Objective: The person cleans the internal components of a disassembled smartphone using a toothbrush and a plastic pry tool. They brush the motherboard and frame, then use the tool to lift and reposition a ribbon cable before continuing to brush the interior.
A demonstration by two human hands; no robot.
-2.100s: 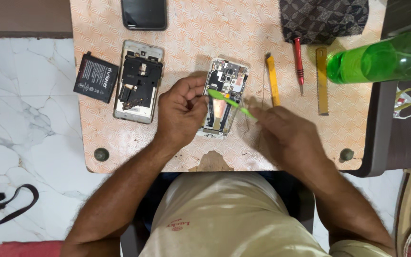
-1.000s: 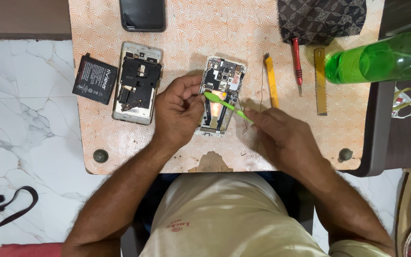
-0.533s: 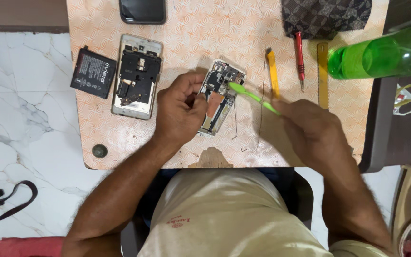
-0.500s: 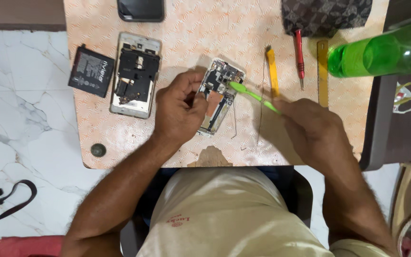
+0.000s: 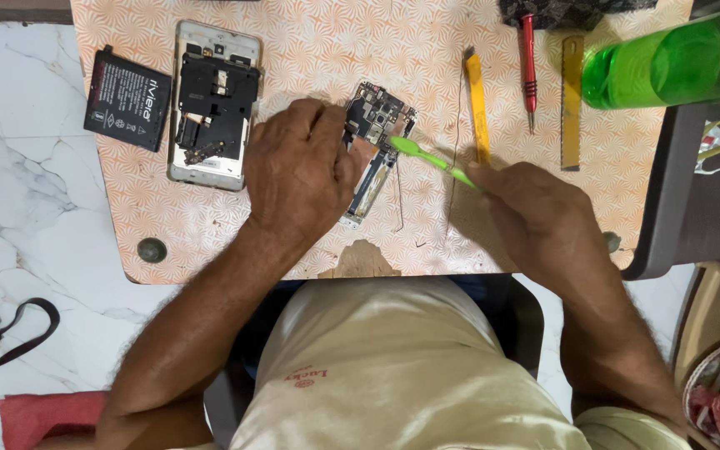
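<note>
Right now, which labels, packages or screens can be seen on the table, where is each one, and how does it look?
Battery: far left on the table, beside the opened phone frame; flat black rectangle, its label in white print with small symbols.
Green bottle: far right, lying on its side; clear green plastic, no label visible.
No lit screen shows; the left hand holds a bare circuit board, the right hand a green brush.

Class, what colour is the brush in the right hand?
Bright green brush, clearest in the head view.
</note>
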